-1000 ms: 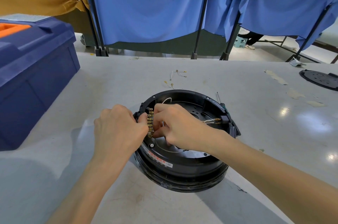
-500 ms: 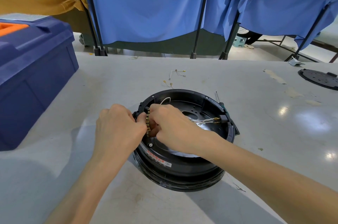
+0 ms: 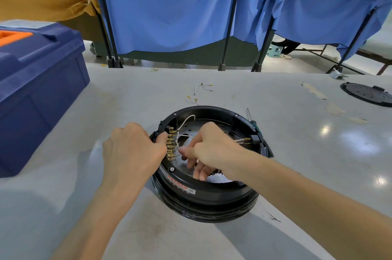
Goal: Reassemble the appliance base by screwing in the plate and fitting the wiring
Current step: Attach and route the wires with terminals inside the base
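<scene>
Appliance base (image 3: 203,194): stiff shell, frail limp wiring
Left hand (image 3: 131,149) grips its rim; right hand (image 3: 212,147) pinches a white wire (image 3: 182,136), best held near its end.

The appliance base (image 3: 212,194) is black plastic with a slight sheen; its plate (image 3: 182,164) is dull silver metal, the terminals (image 3: 170,145) brass-coloured metal, the wires (image 3: 186,118) white-sheathed. The table (image 3: 318,153) is smooth and glossy, the toolbox (image 3: 38,81) matt blue plastic.

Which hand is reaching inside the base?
The right hand: its fingers dip into the base beside the brass terminals. The left hand is outside, gripping the rim.
</scene>
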